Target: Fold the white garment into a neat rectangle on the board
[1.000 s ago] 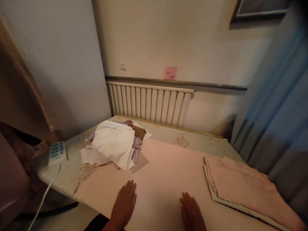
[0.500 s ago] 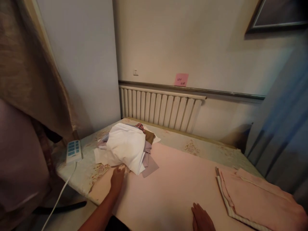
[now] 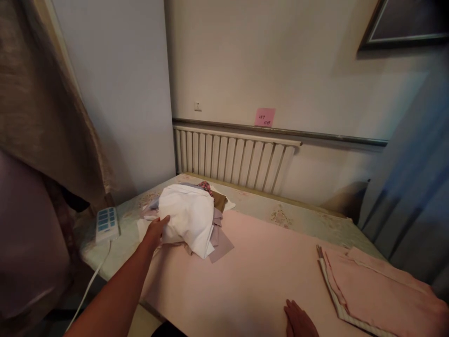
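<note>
A heap of crumpled fabric lies on the far left part of the table, with a white cloth [image 3: 187,217] on top. My left hand [image 3: 155,233] grips the left edge of this white cloth, thumb and fingers closed on it. Mauve fabric [image 3: 221,245] and a brown piece [image 3: 220,201] stick out from under the white cloth on its right. My right hand [image 3: 300,319] rests flat, fingers stretched out, on a smooth pink sheet [image 3: 245,276] at the near edge. Its lower part is cut off by the frame.
Folded pink fabric [image 3: 386,290] with a striped edge lies at the right. A white power strip [image 3: 107,224] with blue sockets sits at the table's left corner, its cord hanging down. Behind the flowered tablecloth [image 3: 280,215] is a radiator [image 3: 235,157]. Brown fabric [image 3: 45,107] hangs at left.
My left hand has moved up and left, from the pink sheet at the heap's near edge onto the white cloth's left edge, and closed there. My right hand stays almost where it was.
</note>
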Demonstrator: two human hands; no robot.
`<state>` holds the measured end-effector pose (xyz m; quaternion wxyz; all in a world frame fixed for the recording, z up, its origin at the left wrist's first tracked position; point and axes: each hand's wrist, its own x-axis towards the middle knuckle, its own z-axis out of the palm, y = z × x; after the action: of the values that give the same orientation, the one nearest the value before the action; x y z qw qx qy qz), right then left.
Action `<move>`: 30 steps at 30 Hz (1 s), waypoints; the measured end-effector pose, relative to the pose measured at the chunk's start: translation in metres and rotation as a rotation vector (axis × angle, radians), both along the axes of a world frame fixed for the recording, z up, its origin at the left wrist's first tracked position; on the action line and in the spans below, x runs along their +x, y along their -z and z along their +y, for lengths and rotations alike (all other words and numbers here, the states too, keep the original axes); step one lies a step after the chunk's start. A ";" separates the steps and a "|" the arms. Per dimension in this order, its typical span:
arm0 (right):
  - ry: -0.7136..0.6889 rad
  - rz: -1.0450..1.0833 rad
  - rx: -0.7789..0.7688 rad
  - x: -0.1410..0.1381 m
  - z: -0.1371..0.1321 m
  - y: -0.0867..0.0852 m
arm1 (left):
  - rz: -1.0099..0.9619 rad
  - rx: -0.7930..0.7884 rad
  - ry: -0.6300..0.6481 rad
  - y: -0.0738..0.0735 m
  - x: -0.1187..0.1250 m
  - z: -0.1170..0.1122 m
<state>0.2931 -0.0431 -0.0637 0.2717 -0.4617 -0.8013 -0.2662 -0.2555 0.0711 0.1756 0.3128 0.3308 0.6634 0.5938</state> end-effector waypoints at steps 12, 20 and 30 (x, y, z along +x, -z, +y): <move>0.074 0.036 -0.032 -0.015 -0.014 -0.018 | 0.431 0.179 0.737 -0.020 0.231 -0.031; 0.141 0.203 -0.303 -0.032 -0.028 -0.056 | 0.934 0.069 1.217 0.041 0.285 -0.113; 0.193 0.224 -0.283 -0.031 -0.024 -0.034 | 0.605 -0.185 0.586 0.064 0.206 -0.044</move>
<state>0.2618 -0.0670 -0.0295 0.2649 -0.5968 -0.7474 -0.1228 -0.0492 0.0276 0.1112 0.2881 0.6349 0.6537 0.2943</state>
